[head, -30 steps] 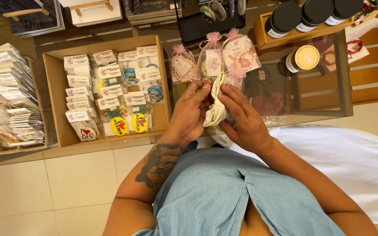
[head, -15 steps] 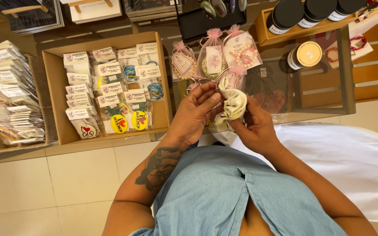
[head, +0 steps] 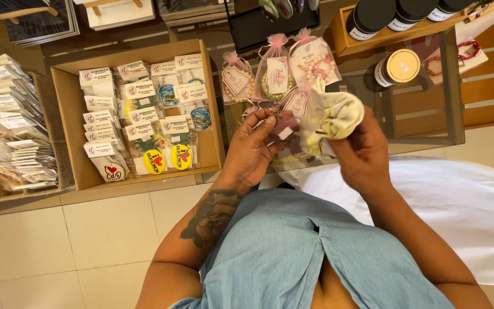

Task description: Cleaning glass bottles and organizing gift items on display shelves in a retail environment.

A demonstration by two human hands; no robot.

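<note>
left hand [head: 255,150] pinching small pink tagged pouch [head: 284,127]; right hand [head: 364,150] clenched round crumpled cream-yellow cloth [head: 330,117]. both held above glass worktop [head: 424,103] near front edge, beside pink organza gift bags [head: 275,77].

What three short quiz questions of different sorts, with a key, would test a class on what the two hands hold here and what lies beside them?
1. True or false: the right hand holds a crumpled pale cloth.
2. Which hand grips the small pink pouch? A) left hand B) right hand C) neither
3. Fill in: the cardboard box of packaged key chains and magnets sits to the person's ____ of the hands.

Key:
1. True; the cloth is bunched at its fingers.
2. A; the left hand pinches it with a white tag showing.
3. Left; it stands beside the pink organza gift bags on the glass shelf.
</note>
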